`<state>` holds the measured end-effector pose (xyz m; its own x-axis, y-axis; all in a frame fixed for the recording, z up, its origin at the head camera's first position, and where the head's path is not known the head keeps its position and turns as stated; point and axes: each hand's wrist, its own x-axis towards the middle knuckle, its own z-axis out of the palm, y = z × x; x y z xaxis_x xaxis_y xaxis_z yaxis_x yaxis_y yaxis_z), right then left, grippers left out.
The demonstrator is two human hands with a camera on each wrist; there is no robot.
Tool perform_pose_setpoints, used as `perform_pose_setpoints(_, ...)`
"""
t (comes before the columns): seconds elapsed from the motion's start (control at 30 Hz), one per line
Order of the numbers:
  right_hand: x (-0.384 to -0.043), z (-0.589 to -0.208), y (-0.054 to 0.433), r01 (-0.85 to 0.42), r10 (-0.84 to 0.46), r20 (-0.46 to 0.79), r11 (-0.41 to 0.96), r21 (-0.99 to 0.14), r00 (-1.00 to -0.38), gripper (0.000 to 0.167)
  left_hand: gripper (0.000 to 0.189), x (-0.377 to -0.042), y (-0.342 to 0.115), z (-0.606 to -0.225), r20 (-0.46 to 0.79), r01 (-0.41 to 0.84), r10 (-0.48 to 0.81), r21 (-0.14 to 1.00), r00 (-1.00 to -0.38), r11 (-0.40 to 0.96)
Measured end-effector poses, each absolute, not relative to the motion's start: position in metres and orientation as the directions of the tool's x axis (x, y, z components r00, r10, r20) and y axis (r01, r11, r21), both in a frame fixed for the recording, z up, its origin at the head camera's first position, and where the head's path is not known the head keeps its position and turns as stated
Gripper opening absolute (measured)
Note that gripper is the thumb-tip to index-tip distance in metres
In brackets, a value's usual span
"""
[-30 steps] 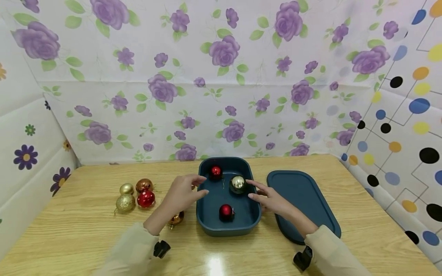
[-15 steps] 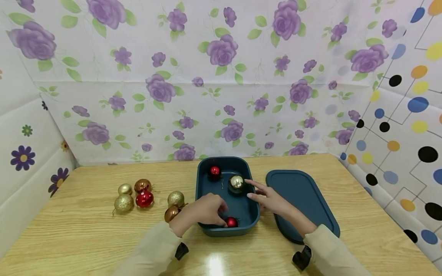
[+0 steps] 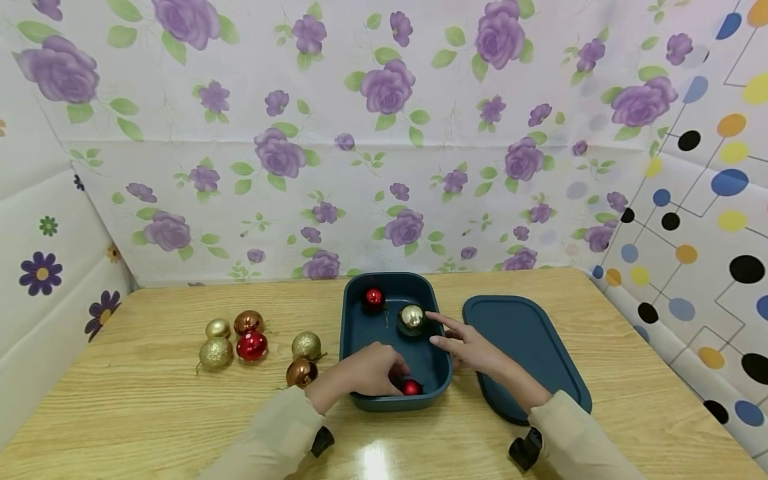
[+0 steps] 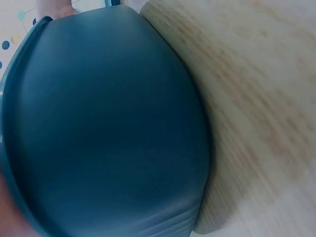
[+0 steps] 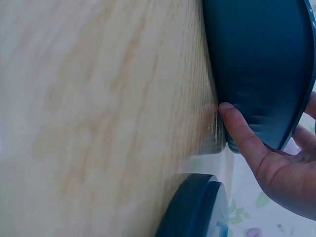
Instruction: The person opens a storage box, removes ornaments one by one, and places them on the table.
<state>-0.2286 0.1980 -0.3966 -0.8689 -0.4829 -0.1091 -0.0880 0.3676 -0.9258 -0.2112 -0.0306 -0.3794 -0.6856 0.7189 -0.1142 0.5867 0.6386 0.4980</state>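
A dark blue open box (image 3: 441,383) stands on the table. Inside its front part is my left hand (image 3: 375,370), fingers bent down beside a small red Christmas ball (image 3: 411,387). The fingertips are partly hidden, so I cannot tell whether they grip the ball. My right hand (image 3: 474,347) rests at the box's right wall with thumb and forefinger over the rim, close to a shiny gold ball (image 3: 413,319). In the right wrist view, a straight finger (image 5: 242,133) touches the box's outer wall. Another red ball (image 3: 374,297) lies at the back left inside the box.
The blue lid (image 3: 534,353) lies flat right of the box. Left of the box are a glittery gold ball (image 3: 307,346) and a copper ball (image 3: 302,373). Farther left sits a cluster of several gold, copper and red balls (image 3: 252,346). A flowered cloth (image 3: 360,200) hangs behind.
My left hand has come from the box's left rim into its front part. The front red ball has shifted forward toward me and to the right. My right hand stays put.
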Motion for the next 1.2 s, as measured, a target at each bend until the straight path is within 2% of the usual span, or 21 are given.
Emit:
perform_pose_setpoints(0.3, -0.229, -0.397, 0.198, -0.093, -0.486, -0.11, 0.374, -0.923, -0.867, 0.057, 0.021, -0.21, -0.026, -0.384, -0.073, 0.593, 0.748, 0.559, -0.66, 0.579)
perform_pose_setpoints(0.43, -0.229, -0.397, 0.198, -0.092, -0.488, -0.111, 0.374, -0.923, -0.866, 0.057, 0.016, -0.211, -0.025, -0.384, -0.041, 0.613, 0.748, 0.544, -0.662, 0.572)
perform_pose_setpoints(0.77, -0.229, -0.396, 0.198, -0.092, -0.487, -0.114, 0.379, -0.921, -0.866, 0.057, 0.031, -0.209, -0.019, -0.382, -0.056, 0.593, 0.744, 0.565, -0.666, 0.574)
perform_pose_setpoints(1.2, -0.23, -0.397, 0.198, -0.089, -0.489, -0.112, 0.37, -0.925, -0.865, 0.057, 0.026, -0.209, -0.016, -0.384, -0.02, 0.609, 0.737, 0.548, -0.676, 0.574)
